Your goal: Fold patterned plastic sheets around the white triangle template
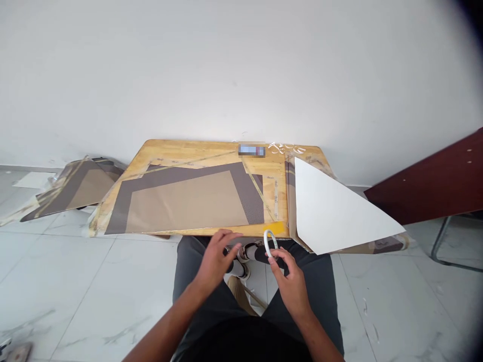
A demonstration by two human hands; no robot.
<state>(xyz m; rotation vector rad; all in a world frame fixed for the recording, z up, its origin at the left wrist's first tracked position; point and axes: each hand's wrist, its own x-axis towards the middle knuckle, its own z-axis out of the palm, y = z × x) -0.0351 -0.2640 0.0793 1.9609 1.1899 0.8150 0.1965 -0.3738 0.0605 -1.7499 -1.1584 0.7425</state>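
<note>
My right hand (291, 281) pinches a narrow white roll of tape (266, 243) between thumb and fingers, holding it upright over the front edge of the wooden table (211, 152). My left hand (216, 261) hovers at that same edge, fingers stretched and apart, with nothing in it. Just beyond it lies a flat tan sheet (184, 203) with a dark brown border. A yellow patch (274, 228) is on the tabletop behind the tape roll. To the right, a large white sheet (335, 213) rests over brown and tan material and juts past the table's right side.
White curled strips (287, 149) and a small blurred-out item (251, 150) lie along the back edge. Brown and tan sheets (83, 183) are stacked low at the left. A dark red board (433, 181) stands at the right. Behind the table is a wall (234, 70).
</note>
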